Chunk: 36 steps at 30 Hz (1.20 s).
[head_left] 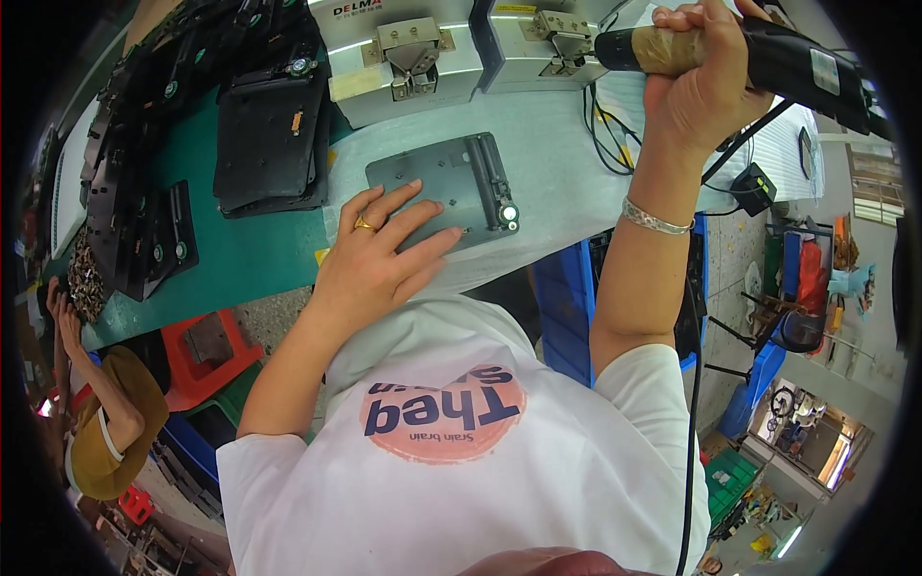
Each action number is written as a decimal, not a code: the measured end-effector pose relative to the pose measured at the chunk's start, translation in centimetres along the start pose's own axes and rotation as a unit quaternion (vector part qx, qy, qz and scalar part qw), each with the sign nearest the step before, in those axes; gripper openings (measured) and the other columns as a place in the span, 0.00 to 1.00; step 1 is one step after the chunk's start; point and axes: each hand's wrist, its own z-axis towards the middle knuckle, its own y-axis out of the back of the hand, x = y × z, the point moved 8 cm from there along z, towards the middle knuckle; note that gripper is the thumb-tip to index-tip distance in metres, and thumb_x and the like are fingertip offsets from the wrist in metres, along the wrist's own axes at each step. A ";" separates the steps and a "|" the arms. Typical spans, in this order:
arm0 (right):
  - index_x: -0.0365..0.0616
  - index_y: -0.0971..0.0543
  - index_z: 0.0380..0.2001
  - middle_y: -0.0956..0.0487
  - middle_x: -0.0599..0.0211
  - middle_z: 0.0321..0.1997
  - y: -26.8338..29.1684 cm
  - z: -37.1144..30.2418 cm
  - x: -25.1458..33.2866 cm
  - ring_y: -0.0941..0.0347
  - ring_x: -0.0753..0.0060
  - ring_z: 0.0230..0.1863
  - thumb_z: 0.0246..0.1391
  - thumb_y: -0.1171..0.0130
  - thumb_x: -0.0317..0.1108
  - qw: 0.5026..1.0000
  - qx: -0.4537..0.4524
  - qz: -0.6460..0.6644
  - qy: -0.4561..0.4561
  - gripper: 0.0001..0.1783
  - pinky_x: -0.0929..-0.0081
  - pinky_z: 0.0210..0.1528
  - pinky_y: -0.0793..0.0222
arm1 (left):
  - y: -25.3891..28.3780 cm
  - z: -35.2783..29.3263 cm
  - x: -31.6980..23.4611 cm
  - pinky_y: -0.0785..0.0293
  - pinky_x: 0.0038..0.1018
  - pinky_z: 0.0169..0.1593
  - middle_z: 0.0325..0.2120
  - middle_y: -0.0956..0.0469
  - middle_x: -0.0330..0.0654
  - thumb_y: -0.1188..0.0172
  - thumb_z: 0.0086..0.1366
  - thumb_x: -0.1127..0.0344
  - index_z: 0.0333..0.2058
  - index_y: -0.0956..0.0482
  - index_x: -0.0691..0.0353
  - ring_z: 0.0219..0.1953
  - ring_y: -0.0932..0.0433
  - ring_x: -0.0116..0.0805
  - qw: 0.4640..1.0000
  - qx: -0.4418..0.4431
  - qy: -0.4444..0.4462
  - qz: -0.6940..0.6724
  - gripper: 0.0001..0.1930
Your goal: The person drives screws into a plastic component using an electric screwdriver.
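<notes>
Nearest me, my left hand (pixel 379 254) lies flat, fingers spread, on the grey rectangular metal plate (pixel 451 187) near the pale bench's (pixel 547 130) front edge. My right hand (pixel 701 82) grips the black cylindrical power screwdriver (pixel 759 53), raised above open bench.

light: bright and even from overhead, your hands cast only soft shadows | glare: pale streaks on the white machine housings (pixel 403 58) | focus: centre sharp, no motion blur | edges: your view bends hard at the rim, corners black | far right: doorway (pixel 831 451) overexposed
</notes>
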 end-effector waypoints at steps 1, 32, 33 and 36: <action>0.36 0.28 0.51 0.23 0.66 0.30 0.1 0.0 -0.2 0.24 0.77 0.27 0.59 0.39 0.26 1.000 -0.006 -0.007 0.004 0.17 0.76 0.34 0.22 | 0.0 0.0 0.0 0.40 0.46 0.66 0.53 0.22 0.37 0.30 0.57 0.62 0.49 0.16 0.45 0.63 0.29 0.45 1.000 0.000 -0.001 -0.001 0.19; 0.38 0.31 0.53 0.26 0.68 0.23 -1.6 -1.0 -0.2 0.26 0.75 0.23 0.61 0.41 0.32 0.994 0.033 -0.037 -0.102 0.20 0.74 0.27 0.23 | -0.2 -0.2 0.2 0.40 0.45 0.67 0.53 0.22 0.37 0.30 0.57 0.62 0.48 0.15 0.45 0.64 0.29 0.43 1.000 0.006 0.014 -0.011 0.18; 0.39 0.33 0.55 0.27 0.69 0.22 -1.8 -1.7 0.3 0.27 0.75 0.22 0.60 0.39 0.32 0.994 0.037 0.004 -0.107 0.22 0.74 0.26 0.24 | 0.0 0.0 0.2 0.40 0.45 0.67 0.53 0.21 0.37 0.30 0.57 0.62 0.48 0.15 0.44 0.64 0.30 0.43 1.000 -0.004 0.006 -0.008 0.18; 0.42 0.27 0.51 0.27 0.68 0.29 -1.1 -3.8 -0.1 0.32 0.70 0.33 0.62 0.50 0.32 0.937 0.150 0.167 -0.266 0.15 0.62 0.41 0.33 | 0.3 -0.1 0.2 0.40 0.45 0.67 0.53 0.21 0.36 0.30 0.57 0.62 0.48 0.15 0.44 0.64 0.30 0.42 1.000 -0.012 0.010 -0.014 0.18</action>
